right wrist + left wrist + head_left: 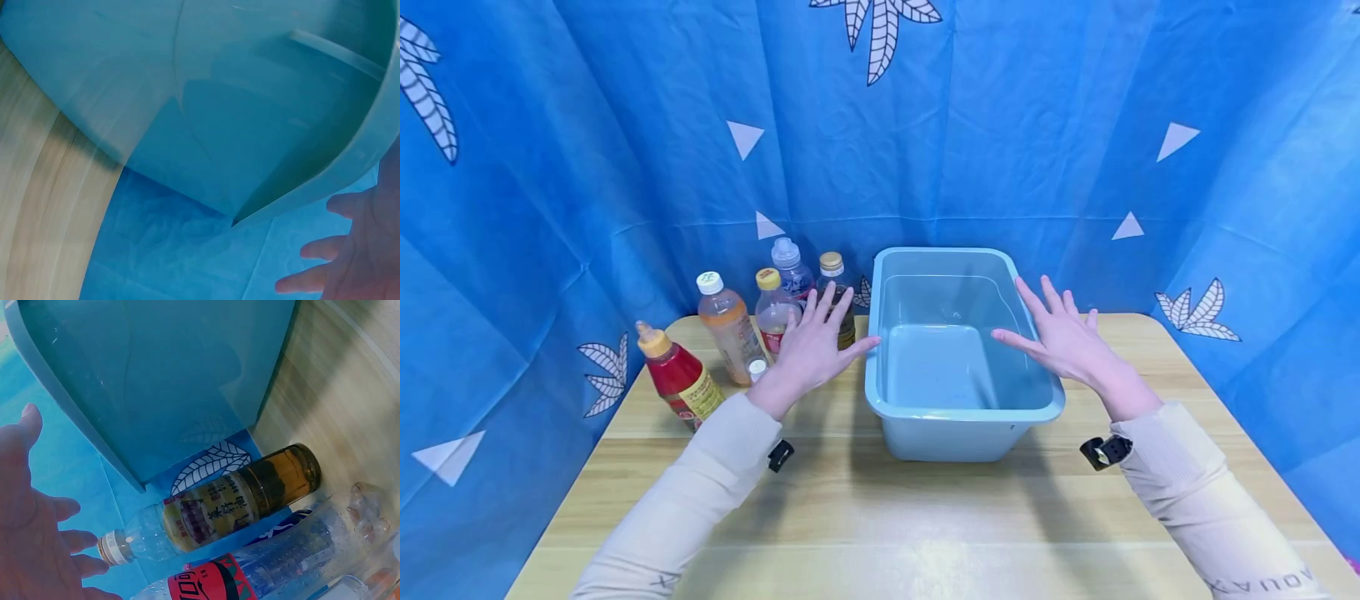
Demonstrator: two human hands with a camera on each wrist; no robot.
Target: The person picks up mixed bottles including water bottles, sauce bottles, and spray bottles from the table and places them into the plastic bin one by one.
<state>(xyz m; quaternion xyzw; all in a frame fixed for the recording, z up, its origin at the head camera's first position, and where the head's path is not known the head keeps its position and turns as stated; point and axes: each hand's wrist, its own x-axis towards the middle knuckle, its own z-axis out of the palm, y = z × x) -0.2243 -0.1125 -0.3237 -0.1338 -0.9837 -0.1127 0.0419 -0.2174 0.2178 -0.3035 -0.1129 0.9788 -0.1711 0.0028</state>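
Observation:
A light blue plastic basin [966, 437] stands in the middle of the wooden table, with nothing inside. My left hand [816, 346] is spread over the bottles, its thumb tip at the basin's left rim. My right hand [1063, 337] hovers at the right rim, fingers spread and holding nothing. Nearest the left fingers is an oil bottle [212, 512] with a gold cap, standing upright. Beside it is a clear bottle with a red label [212, 581] and a yellow cap [768, 279]. Part of this group is hidden behind the left hand.
Farther left stand a white-capped bottle with an orange band [727, 321] and a red squeeze bottle [681, 375] with a yellow top. A bottle with a pale clear cap [786, 252] is at the back. A small white cap [757, 368] shows by the left wrist. Blue curtain [1037, 125] surrounds the table.

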